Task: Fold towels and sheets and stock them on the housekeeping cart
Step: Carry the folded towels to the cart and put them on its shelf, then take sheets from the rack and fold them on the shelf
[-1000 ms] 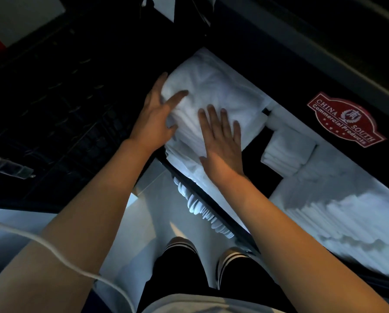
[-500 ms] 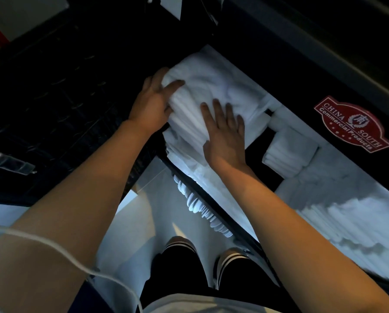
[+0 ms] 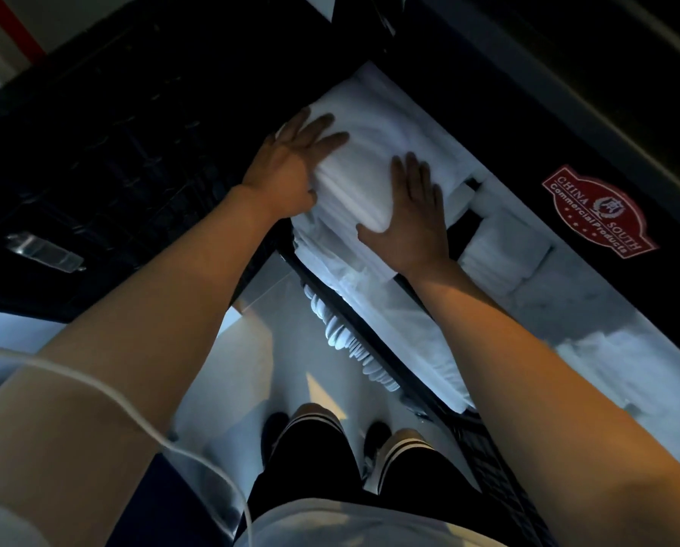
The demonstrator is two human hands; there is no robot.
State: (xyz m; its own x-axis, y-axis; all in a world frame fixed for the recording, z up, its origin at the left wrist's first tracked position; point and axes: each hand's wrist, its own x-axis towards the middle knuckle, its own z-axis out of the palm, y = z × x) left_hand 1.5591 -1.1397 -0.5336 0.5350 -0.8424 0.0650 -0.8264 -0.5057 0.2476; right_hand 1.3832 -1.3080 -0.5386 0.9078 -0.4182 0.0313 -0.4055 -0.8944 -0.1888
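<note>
Left hand: I see the left hand flat on the left end of the folded white sheet — fingers straight and spread, grasping nothing.
Right hand: the right hand lies flat on the sheet's right side, fingers released and straight, thumb out toward the left hand.
Sheet: it sits between and under both palms, on top of a white stack on the cart shelf.
Small towels: a folded pile lies just right of my right fingers, apart from the sheet.
Cart label: a red badge — further right, on the dark cart panel.
Lower shelf: white rolled items show below the wrists.
</note>
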